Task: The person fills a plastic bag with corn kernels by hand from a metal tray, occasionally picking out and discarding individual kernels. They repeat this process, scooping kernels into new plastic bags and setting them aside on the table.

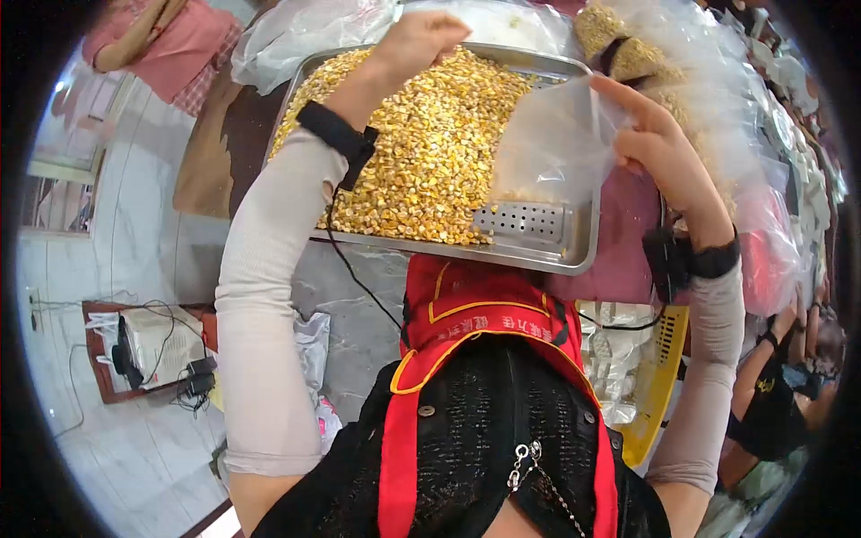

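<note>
A metal tray [585, 242] in front of me holds a wide heap of yellow dried corn kernels [421, 152]. Over the heap's far side is my left hand [426, 40], its fingers curled together; what they hold, if anything, I cannot make out. At the tray's right edge my right hand [650, 130] pinches the rim of a clear plastic bag [552, 139]. The bag hangs over the right part of the tray, with its lower edge near the kernels. Below it, a perforated metal plate [525, 218] shows at the tray's bottom.
Filled bags of kernels [632, 58] lie beyond the tray at right. Clear plastic sheeting [314, 36] lies behind it. A yellow basket [659, 386] with packets stands at my right. One person in pink stands at far left; another sits at right. Thin cables run from both wrists.
</note>
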### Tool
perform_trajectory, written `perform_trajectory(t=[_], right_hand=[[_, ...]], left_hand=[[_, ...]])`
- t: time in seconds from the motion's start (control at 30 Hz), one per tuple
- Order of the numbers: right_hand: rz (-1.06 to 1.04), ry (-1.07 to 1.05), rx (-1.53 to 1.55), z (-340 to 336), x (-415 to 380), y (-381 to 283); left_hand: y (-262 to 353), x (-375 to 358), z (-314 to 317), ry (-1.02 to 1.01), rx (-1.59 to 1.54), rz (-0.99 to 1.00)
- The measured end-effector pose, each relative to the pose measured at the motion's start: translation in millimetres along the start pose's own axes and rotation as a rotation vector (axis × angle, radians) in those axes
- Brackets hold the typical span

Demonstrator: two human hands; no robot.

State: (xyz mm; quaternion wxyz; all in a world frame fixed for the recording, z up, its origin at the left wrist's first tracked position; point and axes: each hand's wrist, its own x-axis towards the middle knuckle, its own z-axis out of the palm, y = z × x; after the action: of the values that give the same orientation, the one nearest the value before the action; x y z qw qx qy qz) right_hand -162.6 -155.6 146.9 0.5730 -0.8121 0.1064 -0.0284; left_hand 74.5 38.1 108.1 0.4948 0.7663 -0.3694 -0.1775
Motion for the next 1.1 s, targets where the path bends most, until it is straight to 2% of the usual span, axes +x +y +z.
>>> perform_trajectory(t=[0.07, 0.13, 0.17, 0.23, 0.37, 0.43, 0.47, 0.53, 0.67, 0.73, 0.8, 0.83, 0.87, 0.9, 0.93, 0.97, 1.0, 1.07, 1.1], right_hand=[[0.046, -0.058, -0.026, -7, -8, 0], [0.088, -0.059, 0.009, -9, -13, 2], [0.118, -0.058, 0.015, -9, -16, 2], [0.099, -0.058, 0.008, -8, -19, 2], [0.136, -0.097, -0.021, -9, -25, -3], [0.117, -0.109, 0.010, -7, -26, 3], [0.102, -0.118, 0.040, -6, -26, 6], [0.102, -0.140, 0.049, -5, -25, 6], [0.072, -0.168, 0.037, 1, -22, 2], [0.057, -0.167, 0.031, 2, -20, -2], [0.042, -0.163, 0.024, 2, -18, -5], [0.019, -0.174, 0.029, 2, -17, -5], [-0.004, -0.183, 0.034, 1, -17, -6], [-0.004, -0.181, 0.033, 3, -16, -3], [-0.088, -0.178, 0.002, 7, -15, 2], [-0.173, -0.176, -0.029, 9, -15, 4], [-0.173, -0.176, -0.029, 9, -15, 4], [-0.162, -0.206, -0.083, 9, -14, 4], [-0.163, -0.207, -0.081, 10, -14, 2]], left_hand=[[-59, 4, 0, 0.050, 0.433, -0.043], [-114, 4, 7, 0.077, 0.737, 0.011], [-120, 4, 12, 0.082, 0.738, 0.010], [-117, -4, 31, -0.208, 1.340, 0.257], [-89, -45, 68, -0.153, 1.220, 0.199], [-87, -68, 74, -0.145, 1.207, 0.428], [-87, -75, 70, -0.149, 1.212, 0.428], [-90, -90, 55, -0.118, 1.224, 0.662], [-96, -88, 20, 0.036, 1.218, 0.694], [-95, -79, 10, 0.080, 1.178, 0.693], [-95, -70, 4, 0.107, 0.989, 0.360], [-95, -60, 2, 0.251, 0.829, 0.419], [-96, -55, -1, 0.253, 0.828, 0.420], [-85, -51, -6, 0.286, 0.672, 0.224], [-79, -47, -9, 0.315, 0.513, 0.029], [-87, -43, -8, 0.360, 0.291, 0.023], [-85, -44, -9, 0.361, 0.291, 0.023], [-81, -45, -12, 0.402, -0.486, -0.354], [-83, -44, -17, 0.395, -0.664, -0.404]])
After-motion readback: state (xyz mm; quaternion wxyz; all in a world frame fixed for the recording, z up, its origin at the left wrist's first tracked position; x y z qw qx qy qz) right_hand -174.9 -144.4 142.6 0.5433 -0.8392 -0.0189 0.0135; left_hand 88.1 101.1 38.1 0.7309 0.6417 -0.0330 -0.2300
